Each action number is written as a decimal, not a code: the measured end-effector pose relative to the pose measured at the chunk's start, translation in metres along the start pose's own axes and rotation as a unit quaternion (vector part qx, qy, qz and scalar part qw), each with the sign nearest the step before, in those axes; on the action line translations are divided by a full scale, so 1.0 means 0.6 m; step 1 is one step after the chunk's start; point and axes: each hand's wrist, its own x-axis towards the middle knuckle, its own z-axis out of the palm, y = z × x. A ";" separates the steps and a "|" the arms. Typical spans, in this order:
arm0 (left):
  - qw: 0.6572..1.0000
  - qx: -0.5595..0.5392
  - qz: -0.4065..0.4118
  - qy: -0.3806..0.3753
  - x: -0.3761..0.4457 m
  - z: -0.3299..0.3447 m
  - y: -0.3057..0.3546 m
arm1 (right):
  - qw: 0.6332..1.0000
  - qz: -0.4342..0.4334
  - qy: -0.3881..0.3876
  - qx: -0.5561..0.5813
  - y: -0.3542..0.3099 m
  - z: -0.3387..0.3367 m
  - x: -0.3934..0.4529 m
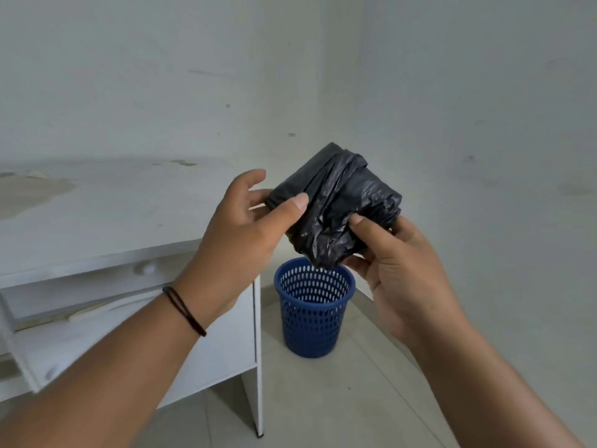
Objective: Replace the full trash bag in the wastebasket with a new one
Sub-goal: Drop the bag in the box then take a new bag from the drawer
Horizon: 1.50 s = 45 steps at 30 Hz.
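Observation:
A folded, crumpled black trash bag (339,202) is held up in front of me, above the wastebasket. My left hand (242,234) pinches its left edge between thumb and fingers. My right hand (397,270) grips its lower right part, thumb on top. The blue perforated plastic wastebasket (315,315) stands on the floor below the bag, in the corner of the room. No bag shows inside it; I see its mesh wall through the opening.
A white desk (97,215) with a worn top stands at the left, its drawer (80,286) partly open and its side panel close to the wastebasket. Pale walls meet behind the basket. Light floor tiles (355,399) stretch in front.

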 end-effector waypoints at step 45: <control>0.961 -0.241 -0.105 0.090 0.371 0.253 0.713 | 0.998 0.052 -0.018 -0.016 -0.781 -0.072 0.410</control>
